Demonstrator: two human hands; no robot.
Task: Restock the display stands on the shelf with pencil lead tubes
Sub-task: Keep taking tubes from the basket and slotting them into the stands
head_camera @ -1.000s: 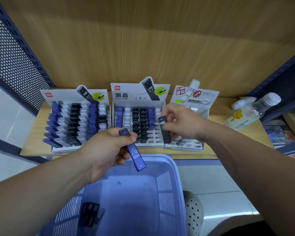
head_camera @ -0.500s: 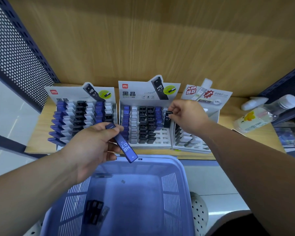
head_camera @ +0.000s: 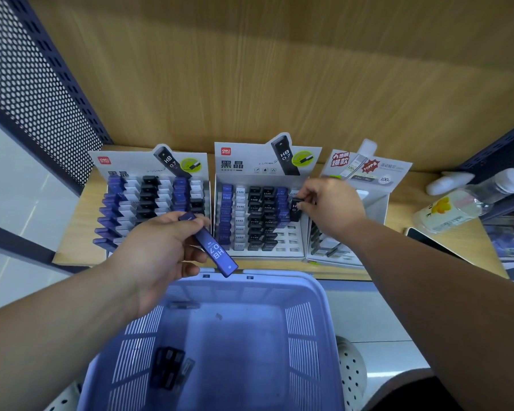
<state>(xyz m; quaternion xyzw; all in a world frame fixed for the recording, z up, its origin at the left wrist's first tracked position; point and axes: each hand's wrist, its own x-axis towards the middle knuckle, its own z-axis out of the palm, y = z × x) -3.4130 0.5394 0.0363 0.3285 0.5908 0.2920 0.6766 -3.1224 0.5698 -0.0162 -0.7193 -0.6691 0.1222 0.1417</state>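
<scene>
Looking down: basket [head_camera: 318,289] sits nearest me, with a few spare tubes [head_camera: 168,370] left on its floor. Over its far rim my left grip [head_camera: 158,253] pinches a blue tube [head_camera: 212,247], tilted, waiting. Further out, my right grip [head_camera: 330,206] has moved in the last second from the front of the middle stand [head_camera: 291,250] to its right-hand column. It pinches a black tube [head_camera: 295,207] by the top, lower end at the slots. I'd say it's about to seat. The front rows there are empty, so the restock isn't done. Left stand [head_camera: 125,161] alongside on the shelf [head_camera: 72,232] looks fuller.
</scene>
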